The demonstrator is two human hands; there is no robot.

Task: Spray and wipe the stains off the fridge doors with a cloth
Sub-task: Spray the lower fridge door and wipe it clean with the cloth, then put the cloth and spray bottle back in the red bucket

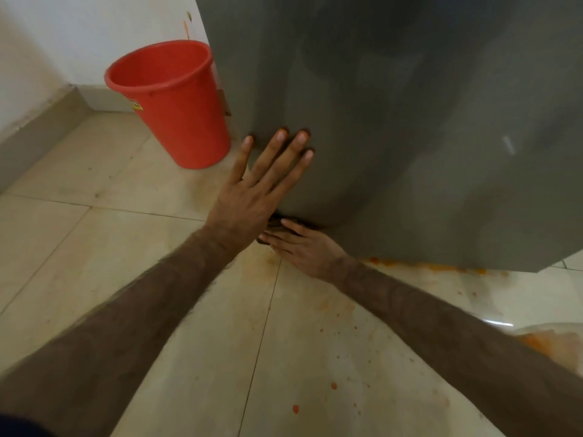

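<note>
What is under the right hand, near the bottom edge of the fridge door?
A dark cloth shows past the fingers of the right hand, low against the grey fridge door. The hand covers most of it, so any stain beneath is hidden.

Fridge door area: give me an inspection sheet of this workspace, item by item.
Surface: grey fridge door, lower part free of obvious stains; orange residue along its bottom edge.
Job's things: dark cloth, mostly hidden under the hands; no spray bottle seen.
Clutter: red bucket beside the fridge.
Hands: left hand flat on the door, fingers spread; right hand pressing the cloth at the door's bottom edge.
Cables: nothing seen.
Surroundings: tiled floor with orange splatter; white wall with small stains.
</note>
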